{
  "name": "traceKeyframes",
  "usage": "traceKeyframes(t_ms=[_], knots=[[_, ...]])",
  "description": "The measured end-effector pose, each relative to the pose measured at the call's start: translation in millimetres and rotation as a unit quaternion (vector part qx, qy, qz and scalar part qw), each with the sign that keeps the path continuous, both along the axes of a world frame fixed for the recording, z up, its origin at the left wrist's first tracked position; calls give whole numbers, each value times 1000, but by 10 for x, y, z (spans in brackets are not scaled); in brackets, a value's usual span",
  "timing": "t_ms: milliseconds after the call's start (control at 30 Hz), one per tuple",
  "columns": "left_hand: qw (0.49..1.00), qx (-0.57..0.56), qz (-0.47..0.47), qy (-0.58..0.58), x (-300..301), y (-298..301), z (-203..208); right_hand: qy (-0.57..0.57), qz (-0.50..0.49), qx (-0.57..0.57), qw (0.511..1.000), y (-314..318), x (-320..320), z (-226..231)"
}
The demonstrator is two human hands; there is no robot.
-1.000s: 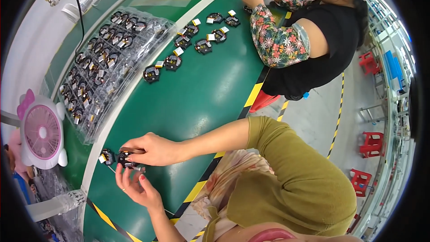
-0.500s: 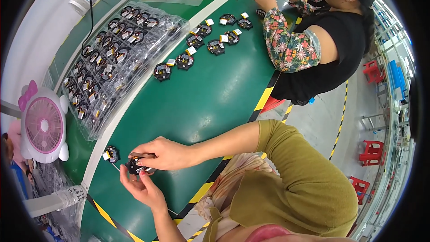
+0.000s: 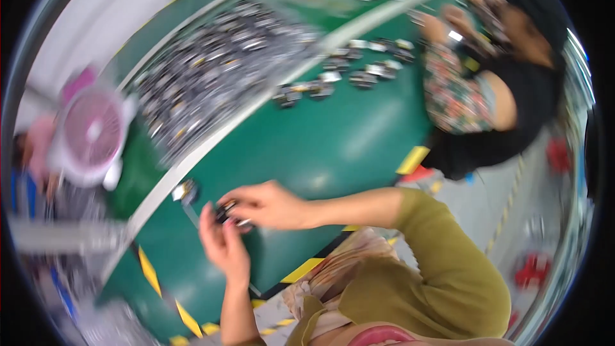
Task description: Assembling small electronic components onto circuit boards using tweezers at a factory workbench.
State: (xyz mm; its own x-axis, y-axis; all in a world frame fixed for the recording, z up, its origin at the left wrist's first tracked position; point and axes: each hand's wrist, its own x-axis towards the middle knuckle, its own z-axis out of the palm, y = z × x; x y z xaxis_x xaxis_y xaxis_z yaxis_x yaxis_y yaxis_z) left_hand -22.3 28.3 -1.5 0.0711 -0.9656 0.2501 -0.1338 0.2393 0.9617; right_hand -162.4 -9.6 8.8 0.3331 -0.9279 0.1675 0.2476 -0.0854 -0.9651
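Note:
A small round black watch housing (image 3: 222, 213) is held between my two hands above the green table, blurred by motion. My left hand (image 3: 224, 247) steadies it from the near side with thumb and fingers. From the right, my right hand (image 3: 278, 205) curls its fingers over the top. A silvery bit shows under those fingers, too smeared to name. Just left of my hands, another black housing with a whitish battery (image 3: 186, 190) lies on the table. Farther off, several similar housings (image 3: 320, 90) with pale batteries sit in loose rows.
A clear plastic tray (image 3: 301, 41) full of such housings stands at the far left, beyond a pale table strip (image 3: 218, 134). A pink-and-white fan (image 3: 94, 131) is left of it. At the far right, a co-worker in flowered sleeves (image 3: 451, 93) works at the same table (image 3: 307, 160).
The view has swung, so the scene sits farther right and is blurred. My hands keep hold of the housing, their grip much the same.

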Motion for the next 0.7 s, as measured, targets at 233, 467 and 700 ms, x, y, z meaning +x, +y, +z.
traceKeyframes(t_ms=[233, 467, 700], knots=[[996, 43, -52, 50, -14, -82, -183, 130, -32, 60, 989, 136, -138, 54], [968, 174, -35, 176, 86, -112, 10, 155, -19, 47, 987, 36, -22, 41], [953, 202, -47, 222, 12, -245, -42, 114, 4, 97, 989, -56, -107, 27]])
